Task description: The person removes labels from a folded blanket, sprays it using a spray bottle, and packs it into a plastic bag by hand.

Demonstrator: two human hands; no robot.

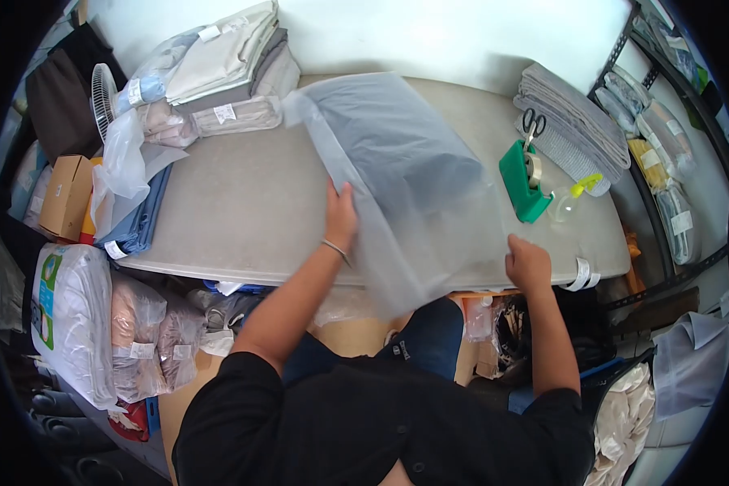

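A large translucent plastic bag (429, 251) lies slanted across the table, with a folded dark grey-blue cloth (405, 146) inside its far part. The bag's near end hangs over the front edge of the table. My left hand (343, 217) grips the bag's left side, thumb and fingers closed at the edge. At the bag's right side my right hand (529, 263) is closed in a pinch on the plastic; its fingertips are partly hidden.
A green tape dispenser (524, 182) with scissors (532, 123) and a yellow-topped spray bottle (571, 198) stand right. Folded grey textiles (571, 113) lie behind them. Stacked fabrics (227, 61), blue folded cloth (150, 215) and a cardboard box (66, 194) are left. A shelf (664, 130) borders the right.
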